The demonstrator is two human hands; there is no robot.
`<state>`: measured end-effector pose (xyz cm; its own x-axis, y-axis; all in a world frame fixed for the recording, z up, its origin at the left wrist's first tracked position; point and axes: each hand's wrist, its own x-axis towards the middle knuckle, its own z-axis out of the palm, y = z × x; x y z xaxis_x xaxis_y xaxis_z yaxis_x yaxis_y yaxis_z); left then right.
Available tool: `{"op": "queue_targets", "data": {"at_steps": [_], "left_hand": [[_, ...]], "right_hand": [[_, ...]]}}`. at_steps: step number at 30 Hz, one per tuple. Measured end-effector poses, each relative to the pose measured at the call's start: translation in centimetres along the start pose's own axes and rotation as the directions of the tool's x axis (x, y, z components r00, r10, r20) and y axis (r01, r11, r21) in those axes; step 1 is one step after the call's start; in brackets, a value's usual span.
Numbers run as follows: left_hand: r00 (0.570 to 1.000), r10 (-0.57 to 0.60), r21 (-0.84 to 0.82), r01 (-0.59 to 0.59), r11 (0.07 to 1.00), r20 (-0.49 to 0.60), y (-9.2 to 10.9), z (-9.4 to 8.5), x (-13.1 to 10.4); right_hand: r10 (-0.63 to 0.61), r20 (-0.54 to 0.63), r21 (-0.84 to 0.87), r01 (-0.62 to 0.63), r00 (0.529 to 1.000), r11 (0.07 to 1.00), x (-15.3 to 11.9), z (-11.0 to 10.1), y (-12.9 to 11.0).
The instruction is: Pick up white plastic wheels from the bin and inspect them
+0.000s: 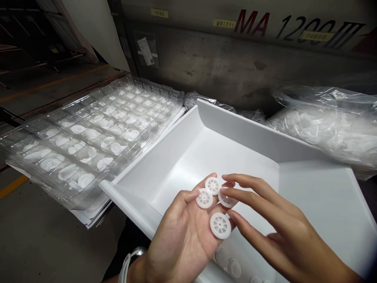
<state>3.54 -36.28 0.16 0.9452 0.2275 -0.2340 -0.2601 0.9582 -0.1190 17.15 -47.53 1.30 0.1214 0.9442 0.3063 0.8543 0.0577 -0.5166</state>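
My left hand (191, 232) is palm up, fingers curled a little around several small white plastic wheels with spokes. One wheel (204, 198) sits beneath the left thumb tip, touching another wheel (213, 185) by the fingers. A larger-looking wheel (220, 225) lies lower on the palm side. From the right, my right hand (265, 212) reaches over with its fingertips on a partly covered wheel (228, 199). Its thumb tip is at that wheel's lower edge, close to the lower wheel. Both hands are above a large white bin (188, 145).
More round white pieces (235, 268) lie in the bin's near end. At left, clear compartment trays (88, 151) full of white parts rest on stacked sheets. A clear plastic bag (332, 122) of parts lies at right. Behind stands a grey machine panel (206, 59).
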Motion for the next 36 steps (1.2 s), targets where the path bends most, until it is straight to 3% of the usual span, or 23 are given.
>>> {"op": "queue_targets", "data": {"at_steps": [12, 21, 36], "left_hand": [[1.000, 0.016, 0.100, -0.018, 0.995, 0.012, 0.01, -0.16, 0.12], [0.999, 0.025, 0.140, -0.021, 0.990, -0.028, 0.19, -0.29, -0.33], [0.999, 0.014, 0.115, -0.010, 0.993, -0.040, 0.38, -0.66, -0.37]], "right_hand": [[0.020, -0.001, 0.007, -0.020, 1.000, 1.000, -0.42, -0.61, 0.33], [0.040, -0.081, -0.126, -0.050, 0.996, 0.991, -0.05, -0.59, 0.11], [-0.052, 0.124, -0.236, 0.081, 0.991, 0.968, -0.58, -0.39, 0.90]]}}
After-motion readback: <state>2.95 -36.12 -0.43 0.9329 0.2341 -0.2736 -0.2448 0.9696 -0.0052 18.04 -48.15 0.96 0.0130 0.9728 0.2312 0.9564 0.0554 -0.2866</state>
